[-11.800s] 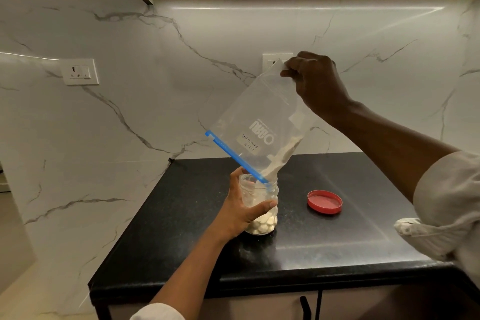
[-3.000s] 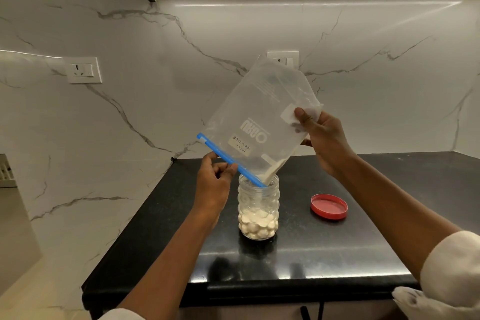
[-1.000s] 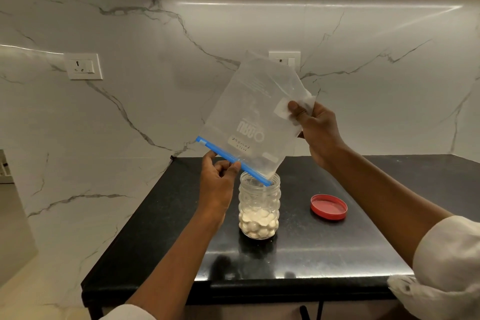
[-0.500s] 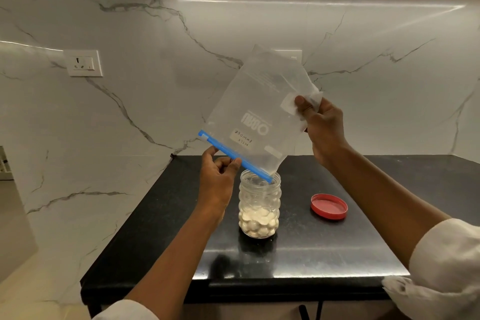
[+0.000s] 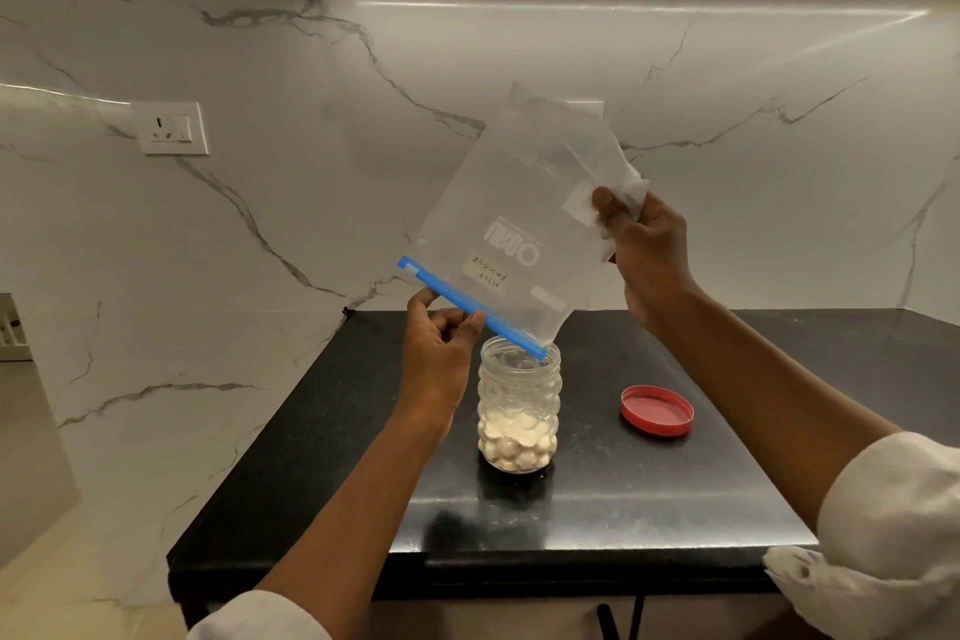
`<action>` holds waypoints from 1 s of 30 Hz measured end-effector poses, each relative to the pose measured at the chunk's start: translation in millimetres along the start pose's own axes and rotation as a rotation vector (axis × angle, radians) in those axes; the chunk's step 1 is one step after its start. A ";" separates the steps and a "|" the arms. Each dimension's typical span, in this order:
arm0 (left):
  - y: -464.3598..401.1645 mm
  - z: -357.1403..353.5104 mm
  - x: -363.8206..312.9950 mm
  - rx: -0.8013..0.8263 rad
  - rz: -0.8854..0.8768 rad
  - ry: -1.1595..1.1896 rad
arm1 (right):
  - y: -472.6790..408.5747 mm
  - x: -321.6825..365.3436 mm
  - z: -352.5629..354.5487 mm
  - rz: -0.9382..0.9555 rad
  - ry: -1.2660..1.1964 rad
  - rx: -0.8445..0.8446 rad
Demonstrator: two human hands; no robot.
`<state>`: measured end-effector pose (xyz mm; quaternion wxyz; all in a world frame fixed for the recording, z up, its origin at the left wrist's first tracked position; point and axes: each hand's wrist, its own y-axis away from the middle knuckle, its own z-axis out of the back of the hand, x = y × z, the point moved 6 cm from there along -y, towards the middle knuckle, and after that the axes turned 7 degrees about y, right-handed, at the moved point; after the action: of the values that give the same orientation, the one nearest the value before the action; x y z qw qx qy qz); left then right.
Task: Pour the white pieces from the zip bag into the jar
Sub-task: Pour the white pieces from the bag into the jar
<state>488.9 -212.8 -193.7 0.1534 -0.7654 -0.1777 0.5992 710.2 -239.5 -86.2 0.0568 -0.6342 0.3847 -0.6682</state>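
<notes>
A clear zip bag (image 5: 519, 224) with a blue zip strip hangs upside down over the jar, its mouth tilted down to the right. The strip's lower end touches the jar's rim. No white pieces show inside the bag. My left hand (image 5: 441, 353) pinches the blue strip near its middle. My right hand (image 5: 644, 250) grips the bag's upper right corner. The bumpy clear jar (image 5: 519, 405) stands open on the black counter (image 5: 727, 483), with white pieces (image 5: 517, 442) filling roughly its lower third.
A red lid (image 5: 657, 410) lies upturned on the counter to the right of the jar. Marble walls close the back and left. A wall socket (image 5: 170, 128) sits on the left wall. The counter's front edge runs just below my arms.
Since 11.8 s ago my left hand left the jar for the zip strip and my right hand moved down the bag. Over the last second the bag's top rose slightly.
</notes>
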 end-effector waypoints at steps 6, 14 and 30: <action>0.7 -1.7 0.1 -0.002 -0.004 0.008 | 1.1 2.6 0.4 -0.002 0.005 -0.009; 4.3 2.7 5.9 -0.012 0.014 0.045 | 3.5 4.5 -7.6 -0.005 0.000 0.030; 3.2 2.4 4.9 -0.016 0.016 0.031 | 5.3 3.5 -10.7 -0.017 -0.022 0.056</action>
<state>487.9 -213.4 -199.9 0.1451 -0.7772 -0.1737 0.5872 697.8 -240.4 -85.5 0.0730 -0.6430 0.3598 -0.6722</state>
